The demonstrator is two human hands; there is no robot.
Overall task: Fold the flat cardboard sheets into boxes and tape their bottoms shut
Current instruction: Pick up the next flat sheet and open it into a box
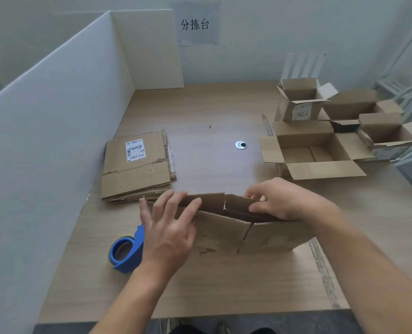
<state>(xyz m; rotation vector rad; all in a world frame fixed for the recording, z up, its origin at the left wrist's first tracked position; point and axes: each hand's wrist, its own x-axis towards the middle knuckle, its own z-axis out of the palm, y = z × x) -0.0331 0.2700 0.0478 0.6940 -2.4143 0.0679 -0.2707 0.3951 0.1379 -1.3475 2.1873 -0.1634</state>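
At the lower centre of the frame a half-folded cardboard box (224,233) stands on the table (224,285). The left hand (169,227) lays straight, spread fingers against its left flap. The right hand (289,201) curls its fingers over the far flap's edge. A blue tape dispenser (128,251) lies at lower left, and flat sheets (137,169) lie left of centre.

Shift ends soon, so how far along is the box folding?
Done, apparently: four erected boxes sit at the right; taped bottoms are not visible. In hand: the left hand and right hand fold the flaps of a fifth box, the right hand's grip on a flap; the tape dispenser lies beside it, not held. Left: the stack of flat sheets.
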